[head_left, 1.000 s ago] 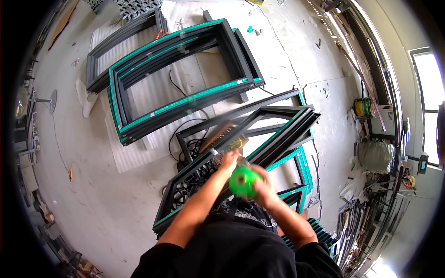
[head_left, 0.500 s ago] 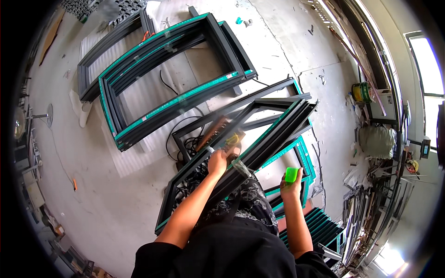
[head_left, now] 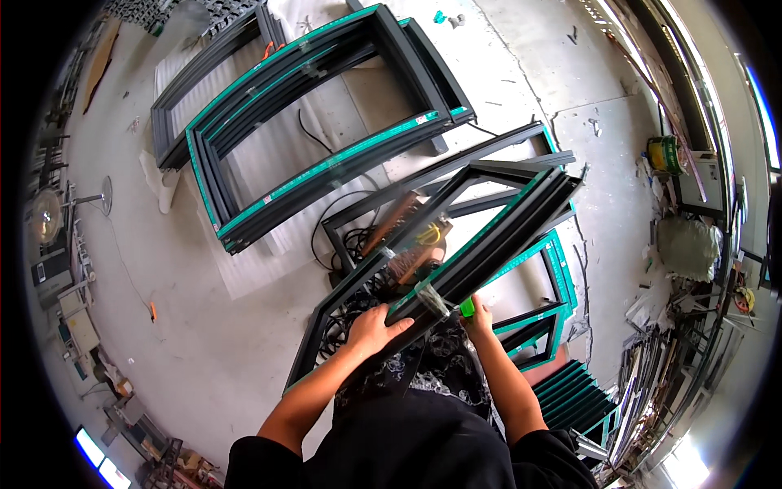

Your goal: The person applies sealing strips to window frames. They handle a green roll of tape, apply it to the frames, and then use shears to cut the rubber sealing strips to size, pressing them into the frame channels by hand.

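A dark grey window frame [head_left: 460,273] with glass and green edge strips stands tilted in front of my body. My left hand [head_left: 376,330] grips its near rail, the fingers over the glass side and the thumb along the bar. Clear crumpled tape [head_left: 432,298] is stuck across the rail just ahead of that hand. In my right hand [head_left: 481,319] is a small bright green block [head_left: 467,308], held against or very close to the right side of the same rail. The frame partly hides the block, and its exact kind is unclear.
More dark frames with green strips [head_left: 326,167] lie on white sheeting at the far left. Others [head_left: 538,318] rest on the floor at the right. A black cable [head_left: 316,244] loops nearby. A standing fan [head_left: 104,196] is at left; metal profiles [head_left: 643,399] are stacked at right.
My left hand has slid back along the frame toward my body. My right hand has brought the green block left and down to the frame's rail. The view has shifted slightly.
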Demonstrator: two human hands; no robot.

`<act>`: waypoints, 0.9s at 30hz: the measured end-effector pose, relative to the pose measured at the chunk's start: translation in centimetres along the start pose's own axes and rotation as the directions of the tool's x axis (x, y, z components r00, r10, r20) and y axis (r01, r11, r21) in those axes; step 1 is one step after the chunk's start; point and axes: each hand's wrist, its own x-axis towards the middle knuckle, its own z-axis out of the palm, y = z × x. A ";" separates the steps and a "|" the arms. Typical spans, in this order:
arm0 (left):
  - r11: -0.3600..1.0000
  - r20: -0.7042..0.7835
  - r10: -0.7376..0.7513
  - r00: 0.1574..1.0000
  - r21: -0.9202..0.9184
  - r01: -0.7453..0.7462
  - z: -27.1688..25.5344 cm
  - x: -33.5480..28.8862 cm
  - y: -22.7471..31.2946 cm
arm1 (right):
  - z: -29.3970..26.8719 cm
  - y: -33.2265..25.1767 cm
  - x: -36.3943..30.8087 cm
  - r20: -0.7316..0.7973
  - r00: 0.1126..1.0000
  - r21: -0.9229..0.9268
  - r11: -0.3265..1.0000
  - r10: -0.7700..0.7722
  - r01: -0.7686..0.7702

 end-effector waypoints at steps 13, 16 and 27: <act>0.999 -0.104 0.000 0.995 -0.044 -0.004 -5.1 5.7 -1.8 | 14.0 6.5 20.0 -0.083 0.995 -0.483 0.871 0.054 -0.087; 0.988 -0.128 -0.034 0.991 -0.156 0.014 -8.6 7.5 -4.1 | 15.7 7.3 21.5 -0.128 0.991 -0.408 0.910 0.024 -0.074; 0.966 -0.232 -0.062 0.971 -0.258 0.000 -12.9 9.4 -11.3 | 14.5 7.9 23.9 0.055 0.996 -0.057 0.996 0.068 -0.064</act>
